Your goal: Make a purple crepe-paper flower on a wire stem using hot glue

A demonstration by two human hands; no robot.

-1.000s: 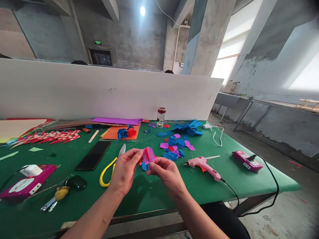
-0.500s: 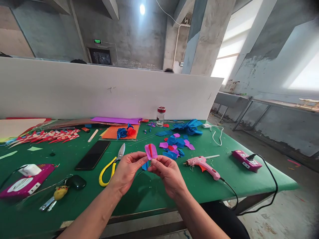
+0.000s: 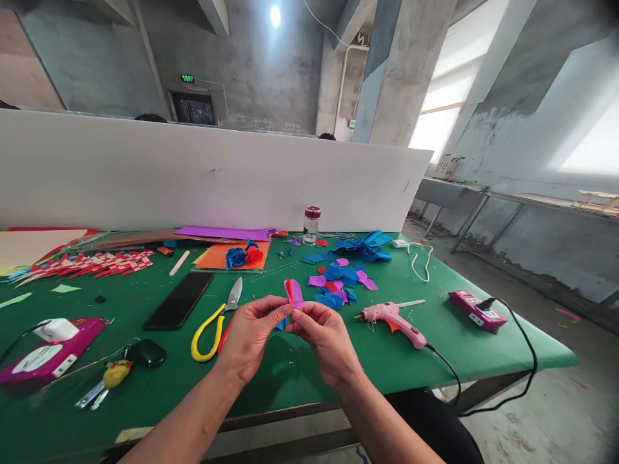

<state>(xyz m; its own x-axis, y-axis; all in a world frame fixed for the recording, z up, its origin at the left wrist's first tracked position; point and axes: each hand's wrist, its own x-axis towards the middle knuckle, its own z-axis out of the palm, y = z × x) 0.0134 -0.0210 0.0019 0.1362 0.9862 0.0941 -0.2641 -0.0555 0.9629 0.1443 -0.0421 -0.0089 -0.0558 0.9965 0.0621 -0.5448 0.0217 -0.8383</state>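
Note:
A small pink and red paper flower piece [image 3: 294, 293] is pinched between the fingertips of both hands above the front middle of the green table. My left hand [image 3: 256, 328] grips it from the left, and my right hand [image 3: 325, 335] holds its lower right side. A bit of blue paper [image 3: 282, 323] shows below the fingertips, partly hidden. Scissors with yellow handles [image 3: 216, 325] lie just left of my left hand. Beyond my right hand are blue, purple and red paper petals [image 3: 346, 277]. To its right lies a pink glue gun [image 3: 394, 320].
On the green table [image 3: 193, 386] are a black phone [image 3: 178, 300], keys [image 3: 116, 374], finished paper flowers [image 3: 244, 256], a glass jar [image 3: 311, 227] and purple power strips [image 3: 478, 311]. A white board [image 3: 261, 187] stands along the far edge.
The pink and red piece has turned and looks narrower, its pink sheet now folded further round the red. Both hands stay close together with their fingers slightly shifted.

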